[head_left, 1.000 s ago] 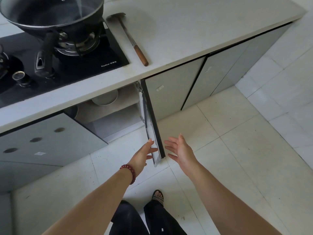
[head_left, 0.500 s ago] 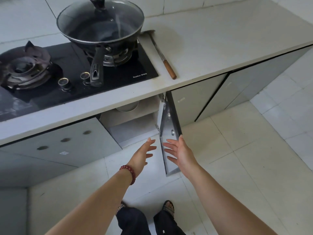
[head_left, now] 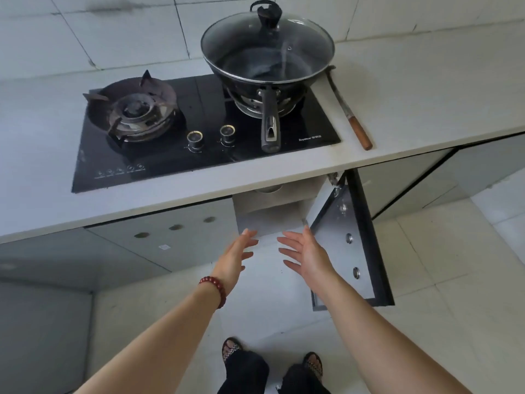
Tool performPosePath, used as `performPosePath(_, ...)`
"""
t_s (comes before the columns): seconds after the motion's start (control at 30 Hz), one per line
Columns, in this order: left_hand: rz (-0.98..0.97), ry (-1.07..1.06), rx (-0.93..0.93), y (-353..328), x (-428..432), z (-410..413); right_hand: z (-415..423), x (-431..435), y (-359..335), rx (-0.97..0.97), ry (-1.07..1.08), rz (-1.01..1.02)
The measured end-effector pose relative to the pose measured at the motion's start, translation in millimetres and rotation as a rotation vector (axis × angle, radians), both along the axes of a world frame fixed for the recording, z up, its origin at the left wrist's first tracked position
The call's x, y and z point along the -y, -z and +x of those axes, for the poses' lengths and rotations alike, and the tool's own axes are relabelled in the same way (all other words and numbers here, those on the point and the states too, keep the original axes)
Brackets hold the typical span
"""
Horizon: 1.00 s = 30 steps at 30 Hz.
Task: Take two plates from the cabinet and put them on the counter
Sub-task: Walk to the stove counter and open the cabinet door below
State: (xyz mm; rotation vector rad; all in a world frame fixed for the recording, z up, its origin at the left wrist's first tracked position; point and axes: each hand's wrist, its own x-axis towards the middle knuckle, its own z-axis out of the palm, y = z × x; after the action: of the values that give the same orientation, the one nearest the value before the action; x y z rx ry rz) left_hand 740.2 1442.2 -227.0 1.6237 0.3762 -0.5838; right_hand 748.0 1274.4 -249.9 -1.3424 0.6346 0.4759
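Cabinet door (head_left: 348, 245) had swung wide; left grip (head_left: 237, 255) and right grip (head_left: 306, 255), both spread and empty, had moved from it toward the cabinet (head_left: 272, 216); plates remained untaken.

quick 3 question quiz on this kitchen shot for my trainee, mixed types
1. True or false: the cabinet door stands open.
2. What lies on the counter right of the wok? A) a plate B) a wooden-handled utensil C) a cup
3. Fill in: the left hand and right hand both hold ____.
Key: 1 true; 2 B; 3 nothing.
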Motion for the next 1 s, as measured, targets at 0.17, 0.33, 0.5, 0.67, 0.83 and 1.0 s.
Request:
performPosePath(0.17,-0.005,-0.100,0.046,-3,-38,8,10,-42,0,0.009,-0.063,-0.006)
performPosePath(0.33,-0.023,-0.215,0.051,1,-58,13,29,-65,4,-0.001,-0.106,0.008)
performPosePath(0.5,-0.032,-0.317,0.019,9,-65,25,56,-76,14,-0.026,-0.178,0.002)
performPosePath(0.67,-0.046,-0.438,-0.001,20,-61,44,87,-78,29,-0.037,-0.261,-0.010)
performPosePath(0.83,-0.082,-0.584,-0.018,35,-50,64,116,-77,51,-0.045,-0.305,-0.003)
performPosePath(1.0,-0.132,-0.752,-0.056,50,-36,82,135,-75,76,-0.047,-0.335,0.021)
